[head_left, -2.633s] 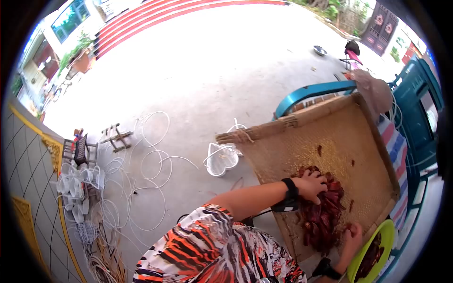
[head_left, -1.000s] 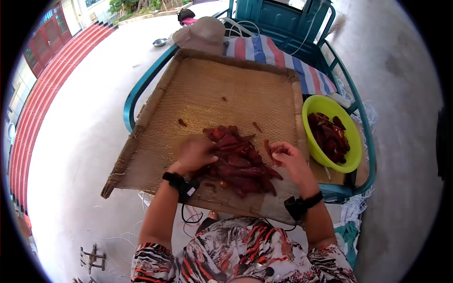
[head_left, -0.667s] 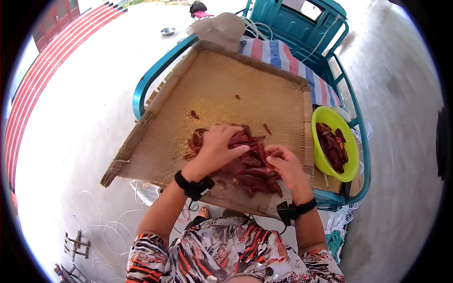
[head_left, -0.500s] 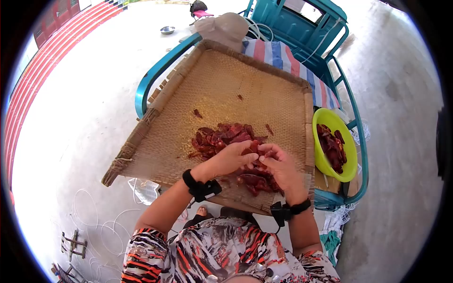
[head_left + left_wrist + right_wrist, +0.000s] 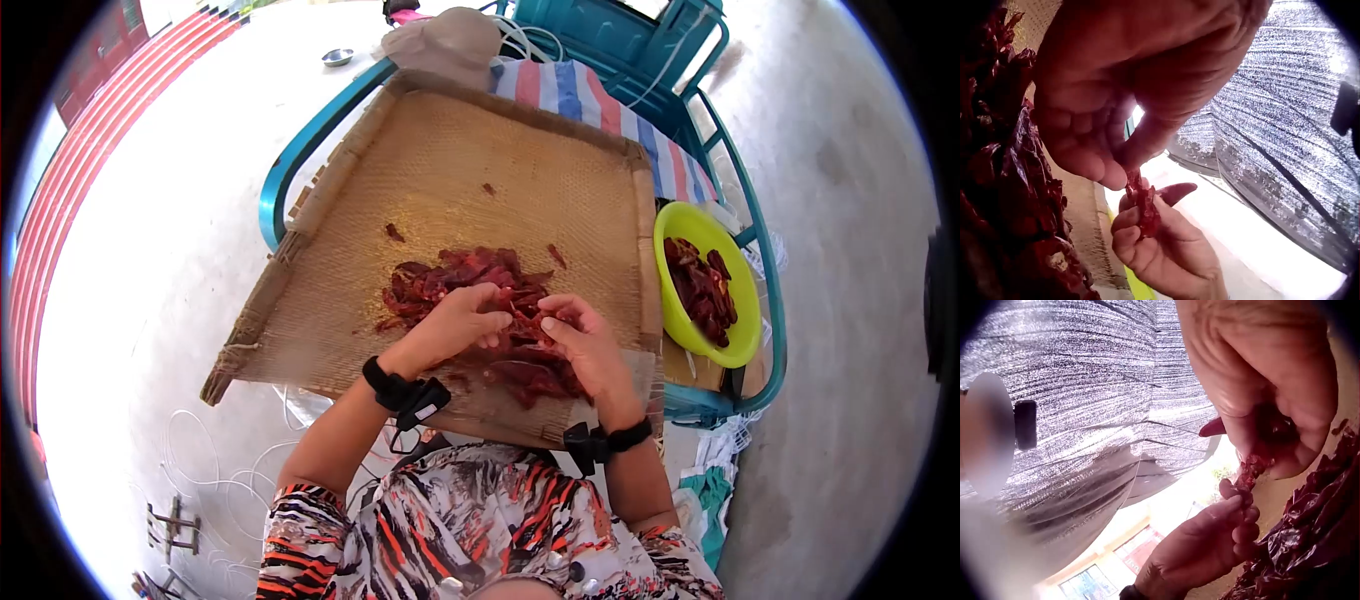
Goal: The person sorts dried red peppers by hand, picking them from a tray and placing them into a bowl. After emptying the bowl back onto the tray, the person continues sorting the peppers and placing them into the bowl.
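Observation:
A split dried red chili pepper (image 5: 1149, 215) is stretched between my two hands over the tray. My left hand (image 5: 455, 325) pinches one end between thumb and fingertips. My right hand (image 5: 590, 350) grips the rest, and in the right wrist view a smooth pointed tip (image 5: 1213, 427) sticks out beside its thumb. Below both hands lies a heap of dark red dried chilies (image 5: 465, 268), wrinkled and shiny. The woven tray (image 5: 330, 290) carries this heap along with scattered yellow seeds and a few loose bits.
At the tray's right stands a lime-green bowl (image 5: 748, 300) holding more dried chilies. A teal metal rail (image 5: 295, 175) and a striped cloth (image 5: 590, 95) border the tray's far side. A tan covered bundle (image 5: 445, 45) sits by its far corner.
The head view has swung round to face the tray. My left hand has left the heap and moved right, meeting my right hand at the chili. The chili now looks torn apart.

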